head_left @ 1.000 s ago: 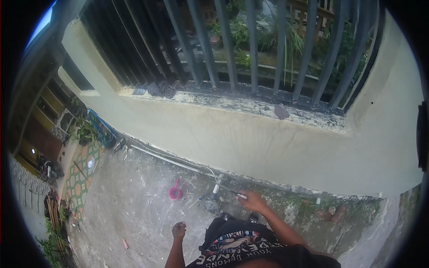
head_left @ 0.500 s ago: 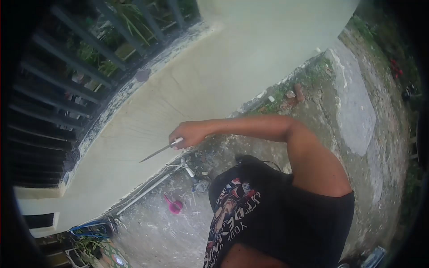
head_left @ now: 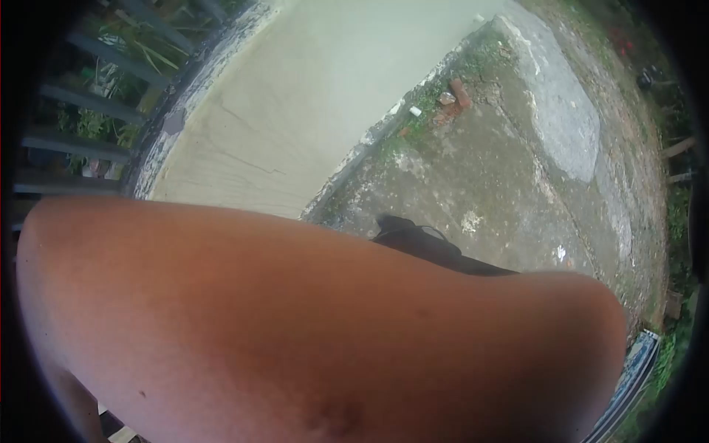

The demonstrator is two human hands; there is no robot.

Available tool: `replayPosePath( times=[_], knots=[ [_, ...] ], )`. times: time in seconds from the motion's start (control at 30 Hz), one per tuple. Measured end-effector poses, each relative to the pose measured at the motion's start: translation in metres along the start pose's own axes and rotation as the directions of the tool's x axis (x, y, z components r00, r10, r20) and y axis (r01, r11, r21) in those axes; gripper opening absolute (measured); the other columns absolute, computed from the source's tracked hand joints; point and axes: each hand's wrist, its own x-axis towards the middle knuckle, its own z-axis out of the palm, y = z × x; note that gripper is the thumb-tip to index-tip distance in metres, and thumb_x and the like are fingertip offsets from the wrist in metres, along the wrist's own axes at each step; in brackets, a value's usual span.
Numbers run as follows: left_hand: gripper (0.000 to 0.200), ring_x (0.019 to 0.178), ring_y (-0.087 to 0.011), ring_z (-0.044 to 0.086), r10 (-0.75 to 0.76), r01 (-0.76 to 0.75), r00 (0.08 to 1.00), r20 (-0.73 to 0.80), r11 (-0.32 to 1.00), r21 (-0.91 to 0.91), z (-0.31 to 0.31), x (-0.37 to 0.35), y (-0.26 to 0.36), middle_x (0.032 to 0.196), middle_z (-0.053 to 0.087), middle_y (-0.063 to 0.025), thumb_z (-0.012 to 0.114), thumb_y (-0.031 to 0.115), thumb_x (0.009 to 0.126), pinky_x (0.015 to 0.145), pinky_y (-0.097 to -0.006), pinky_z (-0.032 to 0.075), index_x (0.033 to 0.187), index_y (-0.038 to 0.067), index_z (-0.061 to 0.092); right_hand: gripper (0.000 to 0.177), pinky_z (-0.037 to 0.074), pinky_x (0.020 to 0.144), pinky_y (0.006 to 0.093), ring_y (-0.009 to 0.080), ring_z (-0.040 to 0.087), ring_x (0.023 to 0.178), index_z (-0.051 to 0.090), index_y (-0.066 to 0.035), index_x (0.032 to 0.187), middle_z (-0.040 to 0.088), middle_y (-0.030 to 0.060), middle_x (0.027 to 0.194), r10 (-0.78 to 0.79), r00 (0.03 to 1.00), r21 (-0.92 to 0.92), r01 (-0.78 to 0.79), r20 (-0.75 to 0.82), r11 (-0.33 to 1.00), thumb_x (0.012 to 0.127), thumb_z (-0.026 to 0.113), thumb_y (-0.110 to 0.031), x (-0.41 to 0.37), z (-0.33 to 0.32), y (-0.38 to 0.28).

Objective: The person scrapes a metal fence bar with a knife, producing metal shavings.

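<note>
A bare arm (head_left: 317,317) crosses the whole lower half of the view, very close to the camera. It bends at the far left edge, where another stretch of the limb runs down out of the frame. Neither my left hand nor my right hand shows. Behind the arm stands a pale, smooth low wall (head_left: 310,96), with thin dark streaks on its face. A bit of dark clothing (head_left: 421,244) pokes out above the arm. The knife-like pointed tool from the earlier frame is out of sight.
Dark metal railing bars (head_left: 88,103) top the wall's rough ledge (head_left: 185,103) at the left. Broken brick pieces (head_left: 459,94) and a small white object (head_left: 415,111) lie by the wall's foot. Cracked concrete ground (head_left: 502,177) spreads rightward. A blue-white panel (head_left: 635,376) is at lower right.
The right hand with the pointed tool has left the view. An arm has come up close across the camera, covering the shirt and lower ground. The view has shifted to the right.
</note>
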Motion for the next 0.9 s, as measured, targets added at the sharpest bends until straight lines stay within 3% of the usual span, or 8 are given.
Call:
replayPosePath(
  times=[0.2, 0.3, 0.37, 0.43, 0.57, 0.73, 0.87, 0.9],
  knots=[
    [0.035, 0.071, -0.0232, 0.070, -0.106, 0.099, 0.994, -0.033, 0.982, -0.160, 0.007, -0.026, -0.052, 0.094, 0.073, -0.0117, 0.067, 0.028, 0.099, 0.060, -0.0379, 0.057, 0.122, 0.003, 0.063, 0.054, 0.053, 0.093, 0.0460, 0.0386, 0.069, 0.104, 0.073, -0.001, 0.115, 0.074, 0.0227, 0.106, 0.091, 0.951, -0.141, -0.138, -0.295, 0.980, 0.094, 0.059, -0.048, 0.086, -0.058, -0.051],
    [0.035, 0.071, -0.0233, 0.070, -0.193, 0.183, 0.981, -0.018, 0.954, -0.237, 0.017, -0.045, -0.087, 0.095, 0.072, -0.0121, 0.067, 0.028, 0.099, 0.060, -0.0379, 0.057, 0.123, 0.004, 0.063, 0.054, 0.052, 0.094, 0.0453, 0.0398, 0.068, 0.108, 0.074, 0.000, 0.113, 0.073, 0.0238, 0.108, 0.039, 0.787, 0.133, 0.055, -0.615, 0.990, 0.096, 0.056, -0.048, 0.066, -0.024, -0.033],
    [0.035, 0.071, -0.0233, 0.069, -0.261, 0.255, 0.965, 0.010, 0.932, -0.258, 0.020, -0.053, -0.110, 0.095, 0.072, -0.0123, 0.067, 0.027, 0.099, 0.060, -0.0379, 0.057, 0.124, 0.004, 0.062, 0.052, 0.050, 0.083, 0.0445, 0.0321, 0.067, 0.089, 0.073, -0.003, 0.116, 0.070, 0.0164, 0.089, 0.195, 0.760, 0.398, 0.091, -0.620, 0.913, 0.102, 0.044, -0.043, 0.018, 0.000, -0.008],
    [0.035, 0.071, -0.0234, 0.069, -0.336, 0.335, 0.941, 0.043, 0.903, -0.269, 0.021, -0.056, -0.126, 0.096, 0.072, -0.0125, 0.067, 0.027, 0.099, 0.060, -0.0378, 0.056, 0.125, 0.004, 0.062, 0.050, 0.045, 0.065, 0.0339, 0.0188, 0.054, 0.069, 0.071, -0.005, 0.122, 0.060, 0.0065, 0.079, 0.269, 0.656, 0.442, 0.110, -0.705, 0.890, 0.103, 0.033, -0.032, -0.012, 0.023, 0.025],
    [0.035, 0.071, -0.0235, 0.069, -0.387, 0.380, 0.921, 0.038, 0.874, -0.302, 0.009, -0.039, -0.130, 0.098, 0.072, -0.0130, 0.067, 0.026, 0.099, 0.060, -0.0377, 0.056, 0.127, 0.005, 0.061, 0.043, 0.044, 0.060, 0.0275, 0.0100, 0.049, 0.066, 0.065, 0.001, 0.127, 0.059, 0.0037, 0.084, 0.496, 0.398, 0.616, 0.275, -0.772, 0.738, 0.102, 0.039, -0.023, -0.065, 0.050, 0.041],
    [0.036, 0.071, -0.0236, 0.069, -0.120, 0.007, 0.961, -0.250, 0.912, -0.411, -0.026, 0.047, -0.040, 0.099, 0.072, -0.0136, 0.067, 0.025, 0.100, 0.060, -0.0377, 0.056, 0.129, 0.005, 0.060, 0.037, 0.049, 0.060, 0.0273, 0.0106, 0.059, 0.071, 0.054, 0.001, 0.136, 0.064, 0.0072, 0.095, 0.511, 0.159, 0.529, 0.399, -0.845, 0.749, 0.106, 0.048, -0.021, -0.087, 0.048, 0.021],
    [0.038, 0.071, -0.0196, 0.068, 0.428, -0.604, 0.711, -0.558, 0.778, -0.173, -0.048, 0.097, 0.114, 0.092, 0.072, -0.0118, 0.070, 0.035, 0.097, 0.060, -0.0343, 0.056, 0.116, 0.001, 0.067, 0.041, 0.053, 0.059, 0.0279, 0.0110, 0.062, 0.065, 0.047, 0.001, 0.140, 0.067, 0.0116, 0.105, 0.441, 0.085, 0.441, 0.349, -0.894, 0.827, 0.107, 0.054, -0.022, -0.088, 0.037, 0.026],
    [0.039, 0.071, -0.0194, 0.068, 0.474, -0.655, 0.664, -0.578, 0.742, -0.143, -0.046, 0.085, 0.165, 0.089, 0.072, -0.0118, 0.067, 0.036, 0.098, 0.064, -0.0335, 0.054, 0.106, -0.002, 0.070, 0.042, 0.053, 0.058, 0.0281, 0.0109, 0.062, 0.062, 0.045, 0.001, 0.141, 0.068, 0.0128, 0.107, 0.428, 0.077, 0.428, 0.323, -0.901, 0.844, 0.107, 0.055, -0.022, -0.087, 0.034, 0.032]
  ],
)
